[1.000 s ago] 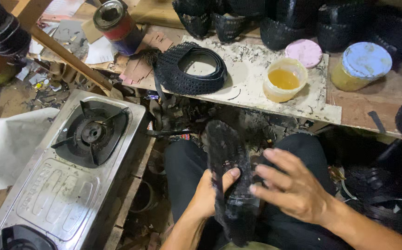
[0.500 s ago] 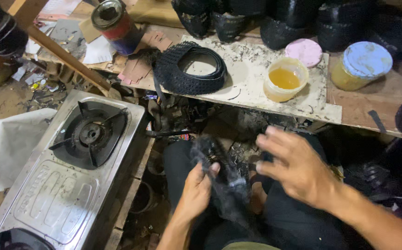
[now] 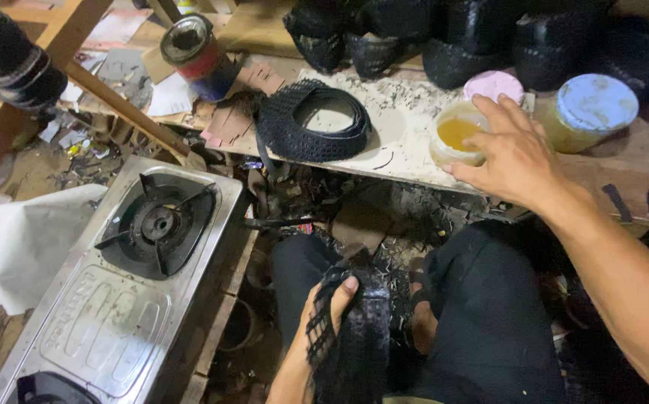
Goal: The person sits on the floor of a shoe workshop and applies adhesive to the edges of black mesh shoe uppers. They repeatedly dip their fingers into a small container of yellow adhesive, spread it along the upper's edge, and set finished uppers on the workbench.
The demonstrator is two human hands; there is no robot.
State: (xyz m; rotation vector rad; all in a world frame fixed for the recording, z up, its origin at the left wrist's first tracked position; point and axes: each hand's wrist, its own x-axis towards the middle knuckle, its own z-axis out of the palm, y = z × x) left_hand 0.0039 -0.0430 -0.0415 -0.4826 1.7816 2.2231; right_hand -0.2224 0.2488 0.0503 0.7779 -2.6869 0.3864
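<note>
Black mesh piece (image 3: 354, 340), yellow glue cup (image 3: 457, 135)

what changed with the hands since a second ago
The right hand let go of the black mesh piece on the lap and moved up to the bench, where it now rests by the cup of yellow liquid. The left hand alone holds the mesh piece now. The gas stove, the mesh ring and the blue-lidded jar stayed put.

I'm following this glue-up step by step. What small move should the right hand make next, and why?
Probably dip the fingers into the open tub of yellow glue. The right hand already rests at its rim, palm down, while the left hand holds the black mesh piece ready on the lap.
</note>
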